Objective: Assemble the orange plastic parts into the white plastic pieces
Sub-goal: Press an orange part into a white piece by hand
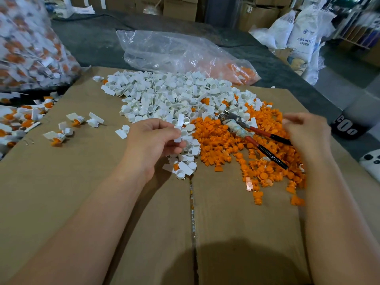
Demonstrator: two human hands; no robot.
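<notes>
Our left hand [152,145] pinches a seemingly light, stiff white piece [178,133] by its tab; right hand [306,132] too blurred to tell.

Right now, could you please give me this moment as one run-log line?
left hand: pinches white piece | right hand: over orange pile, blurred, grip unclear | pliers: on orange pile

The white pieces [168,95], small cups with flat tags, lay in a loose heap. The orange parts [236,145] lay in a second heap, touching it on the right. A single white piece [178,136] was pinched in the left hand [152,145]. A few joined pieces [76,120] lay apart at the left.
</notes>
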